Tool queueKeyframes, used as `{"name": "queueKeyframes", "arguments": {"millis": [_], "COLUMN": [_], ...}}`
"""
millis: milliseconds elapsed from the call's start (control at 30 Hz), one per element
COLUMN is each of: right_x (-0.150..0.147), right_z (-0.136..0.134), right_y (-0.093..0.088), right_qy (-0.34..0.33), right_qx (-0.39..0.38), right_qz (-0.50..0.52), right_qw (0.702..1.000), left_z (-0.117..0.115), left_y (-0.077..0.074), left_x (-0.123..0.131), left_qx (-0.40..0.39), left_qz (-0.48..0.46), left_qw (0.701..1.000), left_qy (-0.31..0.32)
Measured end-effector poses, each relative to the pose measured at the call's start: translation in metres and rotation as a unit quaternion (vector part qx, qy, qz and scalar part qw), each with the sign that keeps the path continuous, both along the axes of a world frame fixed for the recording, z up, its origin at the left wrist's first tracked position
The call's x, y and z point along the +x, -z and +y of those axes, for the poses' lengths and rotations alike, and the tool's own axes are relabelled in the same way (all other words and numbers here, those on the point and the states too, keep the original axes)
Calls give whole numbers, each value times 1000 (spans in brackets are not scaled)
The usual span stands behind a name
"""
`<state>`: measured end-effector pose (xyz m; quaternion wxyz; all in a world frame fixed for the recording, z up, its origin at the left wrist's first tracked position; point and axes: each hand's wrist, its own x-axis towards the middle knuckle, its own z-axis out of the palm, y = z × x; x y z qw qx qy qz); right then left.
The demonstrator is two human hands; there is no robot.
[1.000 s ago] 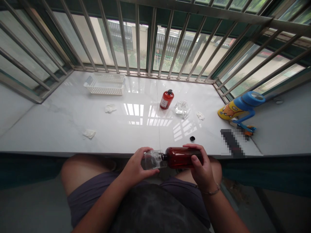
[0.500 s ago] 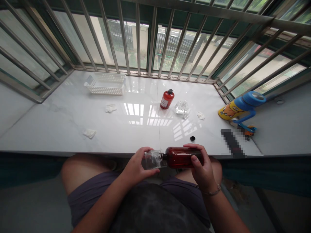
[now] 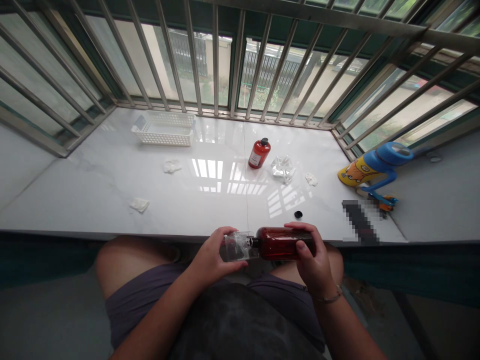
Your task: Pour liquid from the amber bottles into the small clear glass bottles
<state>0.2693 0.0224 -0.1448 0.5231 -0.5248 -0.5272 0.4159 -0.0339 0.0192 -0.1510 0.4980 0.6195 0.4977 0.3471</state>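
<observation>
My right hand (image 3: 313, 257) grips an amber plastic bottle (image 3: 281, 243) lying on its side just past the edge of the white marble sill (image 3: 112, 200). My left hand (image 3: 212, 252) holds a small clear square plastic container (image 3: 237, 246) against the amber bottle's neck, and the two mouths appear joined. Whether liquid passes between them cannot be seen. A black bottle cap (image 3: 298, 214) lies on the sill just above my right hand. Farther back stand a red-orange bottle (image 3: 258, 153) with a black top and a clear plastic piece (image 3: 283, 169).
A white plastic basket (image 3: 164, 129) stands at the sill's back left, with several white tissue scraps (image 3: 172, 166) scattered about. A blue-and-yellow cartoon-printed flask (image 3: 369, 165) lies at the right beside a pixelated object (image 3: 359, 220). Metal window bars (image 3: 240, 60) run along the back.
The whole view has shifted slightly. My hands and the joined bottles stay almost unchanged.
</observation>
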Motion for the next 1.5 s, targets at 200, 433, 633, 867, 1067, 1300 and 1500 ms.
{"name": "queueKeyframes", "arguments": {"millis": [200,433,633,867,1067,1300,1500], "right_x": [2,2,2,3,5,6,7], "right_z": [0,0,0,1,1,1,1], "right_y": [-1,-2,-3,-3,-1,-2,0], "right_qy": [-3,-5,-3,-3,-8,-3,2], "right_qx": [0,-8,-6,2,5,12,17], "right_qz": [-11,7,5,-9,-3,-10,-21], "right_qw": [1000,1000,1000,1000,1000,1000,1000], "left_z": [0,1,1,1,1,1,1], "left_y": [0,0,2,4,8,10,12], "left_x": [-1,-1,-1,-2,-2,-3,-4], "left_qx": [4,5,-4,-8,-7,2,18], "left_qz": [-5,-3,-3,4,21,19,25], "left_qw": [1000,1000,1000,1000,1000,1000,999], "left_qy": [-4,-4,-4,2,-2,-8,-16]}}
